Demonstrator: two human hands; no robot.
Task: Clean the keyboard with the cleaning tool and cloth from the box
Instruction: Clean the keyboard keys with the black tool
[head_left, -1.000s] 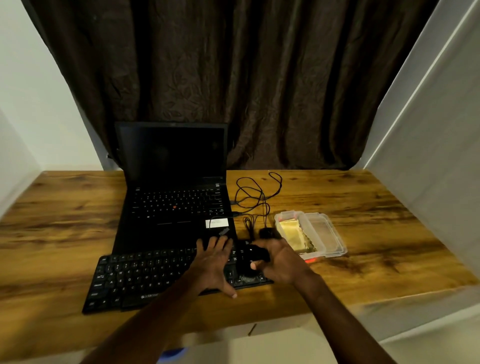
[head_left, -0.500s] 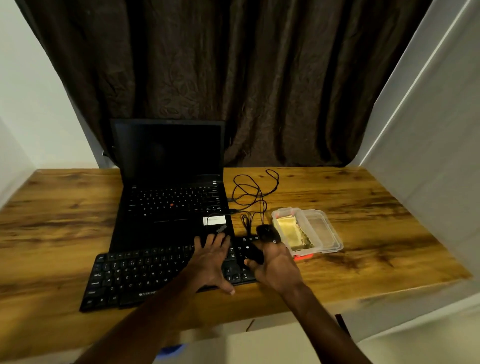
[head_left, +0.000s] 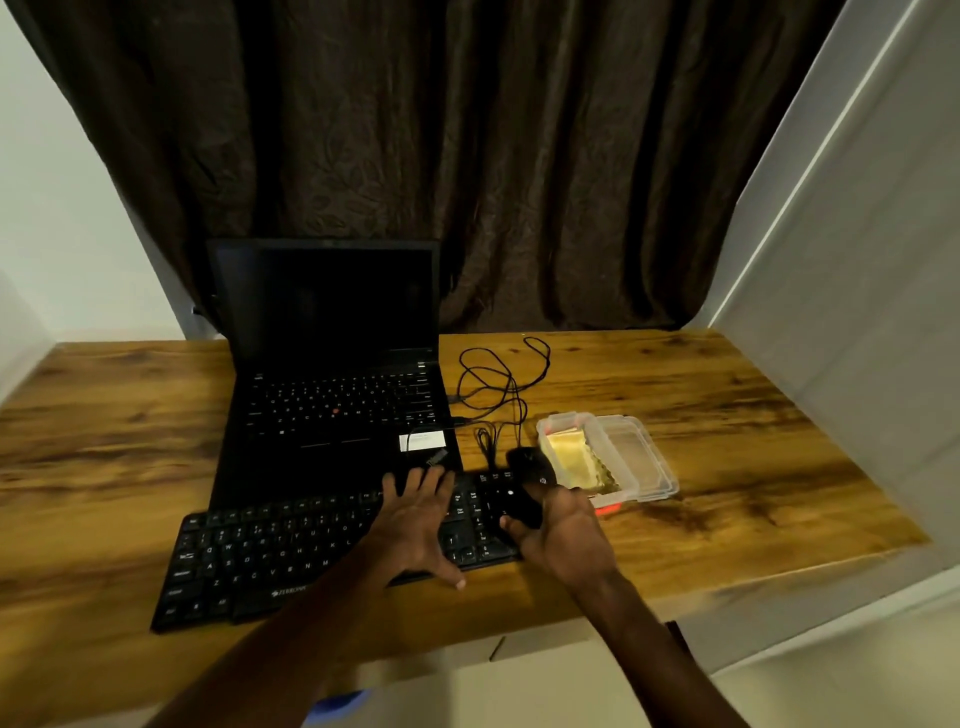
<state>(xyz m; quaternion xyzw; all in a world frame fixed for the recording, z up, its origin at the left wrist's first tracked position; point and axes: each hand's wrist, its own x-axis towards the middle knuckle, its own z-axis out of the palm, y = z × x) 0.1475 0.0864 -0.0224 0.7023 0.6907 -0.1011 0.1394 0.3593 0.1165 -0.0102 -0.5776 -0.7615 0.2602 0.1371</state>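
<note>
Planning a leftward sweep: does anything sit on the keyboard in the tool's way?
Yes. The left hand lies flat on the keyboard, right beside the black tool that the right hand grips over the right end.

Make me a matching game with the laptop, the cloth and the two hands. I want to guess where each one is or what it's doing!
Things:
1. laptop
2. cloth
3. left hand
4. right hand

Places or states:
A. lying in the clear box
B. spread flat on the keyboard
C. gripping a black tool
D. open, with a dark screen

Pairs: 1-D, 2-A, 3-B, 4-C
</note>
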